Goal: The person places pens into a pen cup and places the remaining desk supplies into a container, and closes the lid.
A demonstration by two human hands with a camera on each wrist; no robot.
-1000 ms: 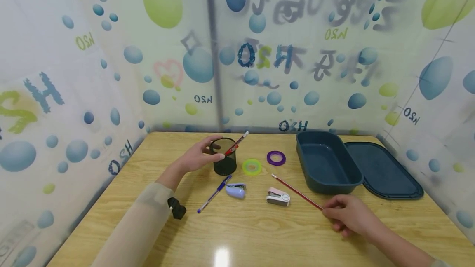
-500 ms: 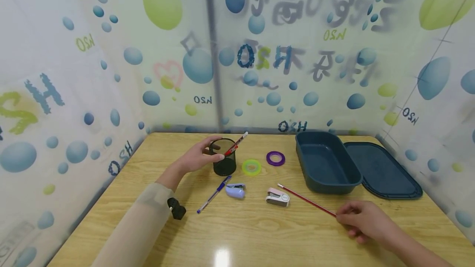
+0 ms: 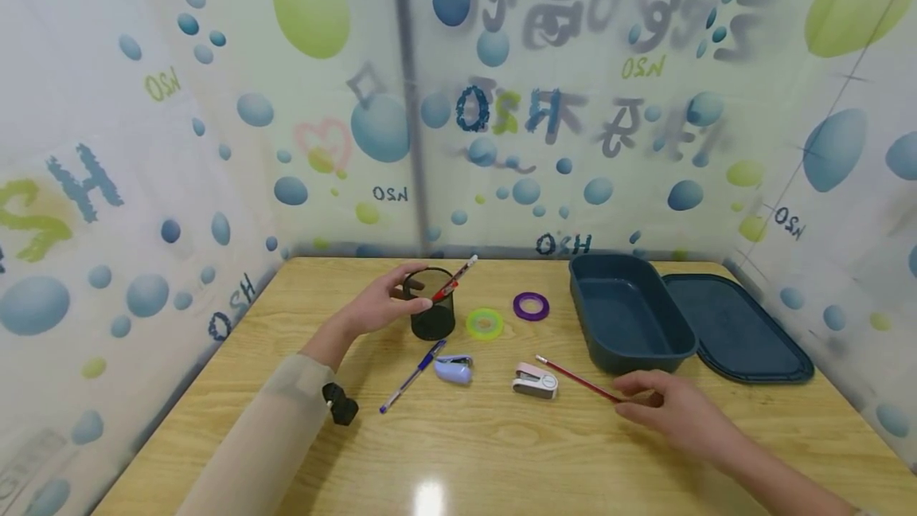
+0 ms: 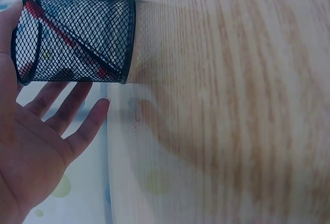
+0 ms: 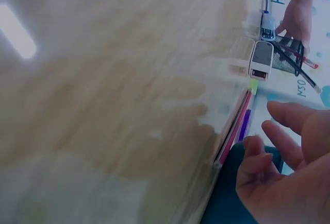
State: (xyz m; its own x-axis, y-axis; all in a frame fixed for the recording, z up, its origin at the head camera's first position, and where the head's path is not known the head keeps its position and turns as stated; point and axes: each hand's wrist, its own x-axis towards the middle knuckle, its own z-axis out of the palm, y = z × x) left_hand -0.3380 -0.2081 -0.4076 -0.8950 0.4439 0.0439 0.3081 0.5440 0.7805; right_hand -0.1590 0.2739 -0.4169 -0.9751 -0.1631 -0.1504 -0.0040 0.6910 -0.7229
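Note:
My left hand holds a black mesh pen cup near its rim, thumb in front and fingers behind. A red pen and a dark pencil lean in the cup, which stands upright. In the left wrist view, the lower fingers spread beside the mesh. Over on the right, a red pencil lies on the table, its near end hidden by my right hand. The right wrist view shows this hand's fingers parted, with the red pencil lying apart from them.
A pink-and-white stapler, a lilac stapler and a blue pen lie mid-table. Behind them are green and purple tape rolls. A dark blue box and its lid stand at right.
My right hand drew the red pencil toward the near right, then let go and shifted left along it. The left hand and pen cup have stayed in place.

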